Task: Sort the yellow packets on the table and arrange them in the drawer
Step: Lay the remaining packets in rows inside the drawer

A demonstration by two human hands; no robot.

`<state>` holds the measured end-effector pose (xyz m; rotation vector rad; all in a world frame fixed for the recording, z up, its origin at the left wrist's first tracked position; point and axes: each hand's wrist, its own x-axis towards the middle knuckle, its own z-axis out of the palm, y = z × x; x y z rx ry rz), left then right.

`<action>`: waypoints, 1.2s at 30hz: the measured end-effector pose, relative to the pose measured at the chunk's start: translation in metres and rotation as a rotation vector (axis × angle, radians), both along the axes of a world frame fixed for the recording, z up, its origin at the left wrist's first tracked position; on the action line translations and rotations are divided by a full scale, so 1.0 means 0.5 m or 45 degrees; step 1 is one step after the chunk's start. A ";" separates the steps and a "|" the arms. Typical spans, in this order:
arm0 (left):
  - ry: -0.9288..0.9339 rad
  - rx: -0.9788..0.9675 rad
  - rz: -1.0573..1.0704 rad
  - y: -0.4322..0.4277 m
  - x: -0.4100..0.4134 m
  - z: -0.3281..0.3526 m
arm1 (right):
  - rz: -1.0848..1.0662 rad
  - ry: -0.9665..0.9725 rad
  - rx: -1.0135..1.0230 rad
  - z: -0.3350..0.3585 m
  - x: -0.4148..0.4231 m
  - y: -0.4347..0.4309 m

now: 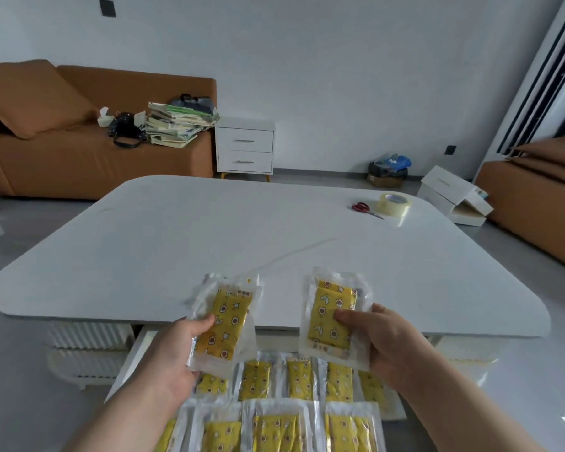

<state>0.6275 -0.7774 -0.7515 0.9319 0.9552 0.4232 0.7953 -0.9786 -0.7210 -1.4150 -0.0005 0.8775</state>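
Rows of yellow packets (pixel 276 406) already fill the open drawer (pixel 134 357) closest to the lens, lying flat and side by side in their clear wrappers, the nearest row cut off by the bottom edge of the view.

Just above them the left hand (pixel 173 360) has its grip closed on a small stack of packets (pixel 224 324), thumb across the printed face and fingers underneath; it looks like two or three packets fanned together, though the overlapping clear film makes the count hard to judge. The right hand (pixel 382 340) grips a second bundle (pixel 333 314) the same way, thumb pressed on the yellow panel, the wrapper's edge standing up free above the grip. Both bundles hang in the air over the near edge of the white table (pixel 274 230), directly above the drawer and apart from each other.

Sorting seems close to done: no loose packets remain on the table, only a thin white strip (pixel 291 256) near the middle and, well away at the far right, red-handled scissors (pixel 366 208) beside a roll of clear tape (pixel 393 203).

To place these well, each bundle should be squared up first so its edges align, then lowered flat into a gap in the drawer with the print running the same way as its neighbours. The film is slippery, so setting one hand's load down before the other would keep the rows from being nudged out of line
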 end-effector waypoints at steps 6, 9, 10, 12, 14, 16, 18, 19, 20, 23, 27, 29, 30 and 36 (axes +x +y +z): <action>0.199 0.030 -0.126 -0.009 -0.014 -0.096 | 0.046 0.015 -0.219 -0.066 0.005 -0.046; 0.296 0.024 -0.181 -0.006 -0.010 -0.141 | 0.107 0.026 -0.315 -0.100 0.012 -0.052; 0.329 0.017 -0.201 -0.006 -0.008 -0.153 | 0.129 0.026 -0.339 -0.109 0.014 -0.051; 0.375 0.010 -0.247 -0.006 0.000 -0.174 | 0.169 0.019 -0.394 -0.131 0.020 -0.048; 0.416 0.016 -0.275 -0.006 0.007 -0.187 | 0.212 0.028 -0.452 -0.151 0.019 -0.042; 0.453 0.038 -0.290 -0.004 0.011 -0.195 | 0.257 0.037 -0.515 -0.176 0.020 -0.034; 0.489 0.053 -0.299 -0.002 0.012 -0.203 | 0.282 0.044 -0.581 -0.196 0.024 -0.022; 0.507 0.061 -0.293 0.000 0.013 -0.207 | 0.291 0.054 -0.609 -0.205 0.029 -0.014; 0.537 0.072 -0.283 0.004 0.016 -0.212 | 0.287 0.072 -0.630 -0.215 0.035 -0.006; 0.616 0.094 -0.280 0.016 0.036 -0.230 | 0.276 0.119 -0.672 -0.240 0.060 0.019; 0.660 0.109 -0.262 0.019 0.075 -0.248 | 0.351 0.111 -0.743 -0.282 0.090 0.059; 0.685 0.157 -0.226 0.009 0.089 -0.250 | 0.349 0.115 -0.754 -0.306 0.100 0.080; 0.702 0.178 -0.214 0.007 0.095 -0.255 | 0.350 0.121 -0.767 -0.317 0.103 0.091; 0.752 0.212 -0.239 0.009 0.102 -0.283 | 0.460 0.140 -0.859 -0.382 0.124 0.134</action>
